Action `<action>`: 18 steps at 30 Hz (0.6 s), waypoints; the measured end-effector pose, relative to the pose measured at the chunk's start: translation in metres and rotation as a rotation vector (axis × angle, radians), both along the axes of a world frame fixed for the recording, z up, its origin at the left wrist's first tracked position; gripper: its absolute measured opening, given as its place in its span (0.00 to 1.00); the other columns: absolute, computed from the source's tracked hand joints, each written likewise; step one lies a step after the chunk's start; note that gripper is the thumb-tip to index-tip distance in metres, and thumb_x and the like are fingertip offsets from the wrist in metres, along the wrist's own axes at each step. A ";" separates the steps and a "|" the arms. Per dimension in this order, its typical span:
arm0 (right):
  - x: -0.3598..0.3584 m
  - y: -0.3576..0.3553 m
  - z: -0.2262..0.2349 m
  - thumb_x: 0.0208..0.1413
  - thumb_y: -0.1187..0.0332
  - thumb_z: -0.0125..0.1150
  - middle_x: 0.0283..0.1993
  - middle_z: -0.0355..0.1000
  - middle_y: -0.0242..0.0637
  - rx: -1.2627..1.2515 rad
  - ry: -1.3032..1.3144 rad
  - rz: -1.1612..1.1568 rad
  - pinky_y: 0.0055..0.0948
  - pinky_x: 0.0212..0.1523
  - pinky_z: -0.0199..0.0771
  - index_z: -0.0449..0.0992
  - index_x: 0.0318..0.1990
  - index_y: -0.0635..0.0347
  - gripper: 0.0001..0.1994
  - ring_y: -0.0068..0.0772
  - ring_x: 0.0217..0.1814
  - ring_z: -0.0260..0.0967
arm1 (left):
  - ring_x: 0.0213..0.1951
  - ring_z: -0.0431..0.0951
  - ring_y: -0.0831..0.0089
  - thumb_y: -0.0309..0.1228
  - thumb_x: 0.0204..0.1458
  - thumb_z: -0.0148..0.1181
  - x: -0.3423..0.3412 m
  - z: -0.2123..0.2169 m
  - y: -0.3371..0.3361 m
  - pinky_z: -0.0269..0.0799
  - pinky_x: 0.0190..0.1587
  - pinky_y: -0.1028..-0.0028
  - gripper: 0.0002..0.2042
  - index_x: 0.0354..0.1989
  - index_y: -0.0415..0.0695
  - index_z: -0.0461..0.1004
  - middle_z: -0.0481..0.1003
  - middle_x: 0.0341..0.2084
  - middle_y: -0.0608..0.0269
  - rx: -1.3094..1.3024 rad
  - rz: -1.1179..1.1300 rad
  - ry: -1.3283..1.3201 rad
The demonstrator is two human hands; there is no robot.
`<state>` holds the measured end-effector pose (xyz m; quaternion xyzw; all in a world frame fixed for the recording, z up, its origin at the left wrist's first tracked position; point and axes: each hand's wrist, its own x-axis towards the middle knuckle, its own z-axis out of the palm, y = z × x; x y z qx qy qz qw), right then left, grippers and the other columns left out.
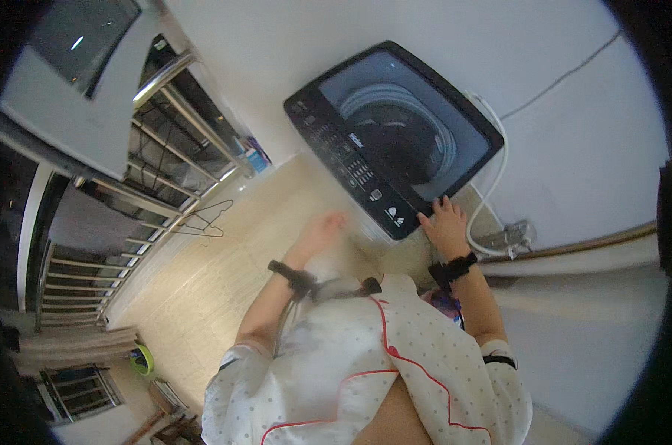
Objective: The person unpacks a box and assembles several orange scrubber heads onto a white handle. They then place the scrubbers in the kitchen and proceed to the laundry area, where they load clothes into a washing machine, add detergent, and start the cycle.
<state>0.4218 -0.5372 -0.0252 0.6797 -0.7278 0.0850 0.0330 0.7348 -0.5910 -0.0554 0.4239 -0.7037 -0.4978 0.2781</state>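
A top-loading washing machine [367, 178] stands ahead of me, with a black control panel along its near-left side. Its dark see-through lid [406, 119] is down, and the round drum shows faintly through it. My right hand [446, 228] rests on the near right corner of the machine's top, its fingers spread over the black edge. To the left of the machine's near side, my left hand [325, 231] is smeared by motion. Its fingers are too blurred to read, and I cannot make out whether it holds anything. Both wrists wear black straps.
A white hose [500, 159] loops down the machine's right side to a clear fitting [520, 236] by the wall. At left runs a metal railing [174, 119], with a black clothes hanger [206, 220] near it. A green-rimmed basin [143, 360] lies far down the tiled floor [195, 297].
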 end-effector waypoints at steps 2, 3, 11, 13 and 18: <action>0.023 -0.005 0.024 0.44 0.63 0.53 0.43 0.68 0.49 0.050 -0.096 0.113 0.47 0.43 0.64 0.68 0.52 0.52 0.23 0.45 0.46 0.65 | 0.35 0.74 0.74 0.25 0.53 0.46 -0.009 -0.008 -0.012 0.70 0.39 0.75 0.12 0.46 0.40 0.68 0.74 0.31 0.60 -0.004 0.070 0.047; 0.036 -0.010 0.022 0.44 0.63 0.52 0.39 0.68 0.47 0.085 -0.076 0.155 0.46 0.42 0.63 0.68 0.53 0.51 0.23 0.45 0.43 0.65 | 0.35 0.74 0.75 0.24 0.53 0.46 -0.013 -0.010 -0.021 0.70 0.38 0.75 0.13 0.47 0.40 0.67 0.74 0.31 0.60 -0.008 0.106 0.075; 0.102 -0.056 -0.006 0.52 0.65 0.44 0.23 0.72 0.41 0.367 -0.043 0.143 0.38 0.25 0.69 0.68 0.48 0.65 0.18 0.44 0.24 0.71 | 0.36 0.74 0.72 0.24 0.50 0.48 -0.010 -0.034 -0.090 0.71 0.38 0.76 0.17 0.51 0.39 0.63 0.72 0.37 0.56 -0.077 0.191 -0.178; 0.109 -0.066 -0.014 0.56 0.65 0.39 0.21 0.73 0.42 0.438 -0.023 0.186 0.38 0.22 0.70 0.68 0.46 0.70 0.18 0.43 0.21 0.71 | 0.39 0.73 0.68 0.24 0.49 0.49 -0.006 -0.035 -0.111 0.70 0.40 0.74 0.19 0.52 0.39 0.63 0.71 0.40 0.53 -0.162 0.223 -0.216; 0.115 -0.070 -0.020 0.46 0.66 0.47 0.20 0.71 0.44 0.460 -0.055 0.090 0.39 0.20 0.69 0.56 0.53 0.83 0.29 0.43 0.20 0.70 | 0.50 0.65 0.49 0.24 0.41 0.51 0.003 -0.046 -0.193 0.63 0.50 0.60 0.24 0.52 0.40 0.65 0.64 0.51 0.48 -0.606 0.363 -0.359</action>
